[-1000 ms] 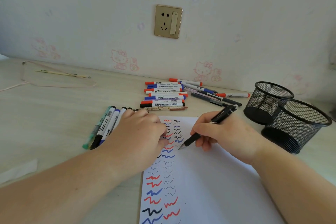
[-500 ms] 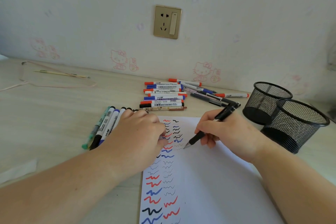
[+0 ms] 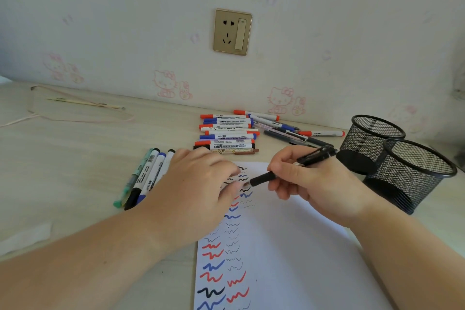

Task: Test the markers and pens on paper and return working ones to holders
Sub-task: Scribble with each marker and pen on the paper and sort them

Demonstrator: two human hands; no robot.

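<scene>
Now our right hand pinches the black pen, its long axis running from the tip at the squiggles on the paper up and rightward, while our left hand presses the sheet flat with loose fingers. Just right of the pen hand on the desk stand the two mesh holders, so we judge the right hand nearer for the drop.
</scene>
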